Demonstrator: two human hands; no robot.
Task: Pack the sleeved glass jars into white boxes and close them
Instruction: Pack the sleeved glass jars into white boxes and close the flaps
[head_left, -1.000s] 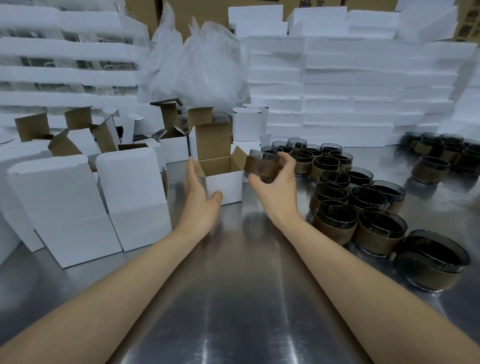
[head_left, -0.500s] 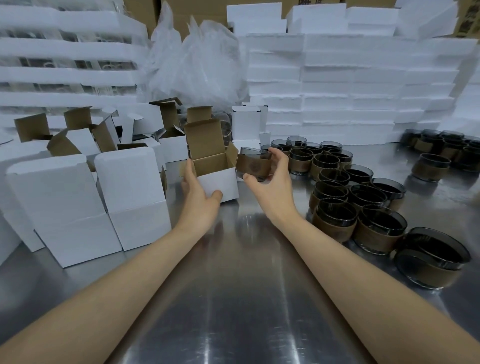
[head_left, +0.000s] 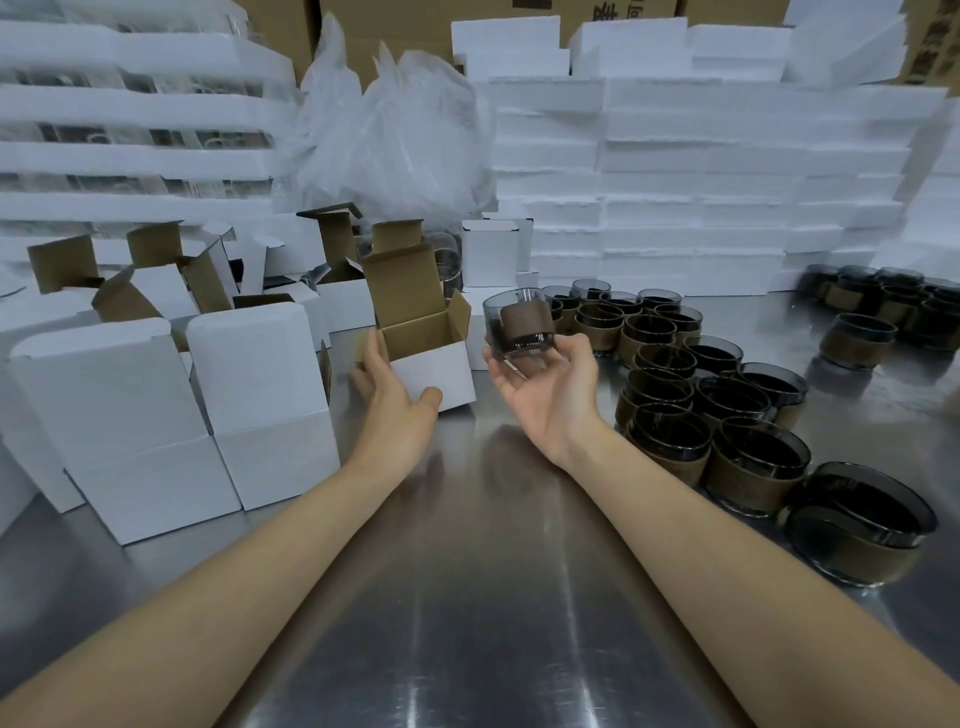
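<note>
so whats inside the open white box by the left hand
Only bare brown cardboard walls show inside the open white cardboard box; its floor is hidden by the front wall. The sleeved glass jar remains outside, beside it.

Right hand (head_left: 545, 395) turned palm-up — jar (head_left: 519, 325) upright.

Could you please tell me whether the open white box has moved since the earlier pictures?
Yes. The open white box has been tilted and lifted slightly by the left hand, relative to the closed boxes.
</note>
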